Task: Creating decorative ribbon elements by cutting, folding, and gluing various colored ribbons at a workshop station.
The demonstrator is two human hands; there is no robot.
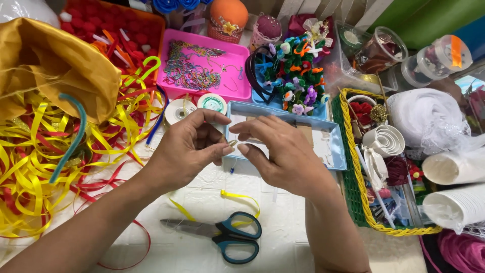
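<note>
Head view, left to right: yellow and red ribbons (35,151) lie heaped at left. Left hand (189,146) and right hand (280,149) meet fingertip to fingertip, pinching a small pale piece (232,144) above the light blue tray (336,151). Teal-handled scissors (227,236) lie below. Green-and-yellow basket (353,202) stands right.
</note>
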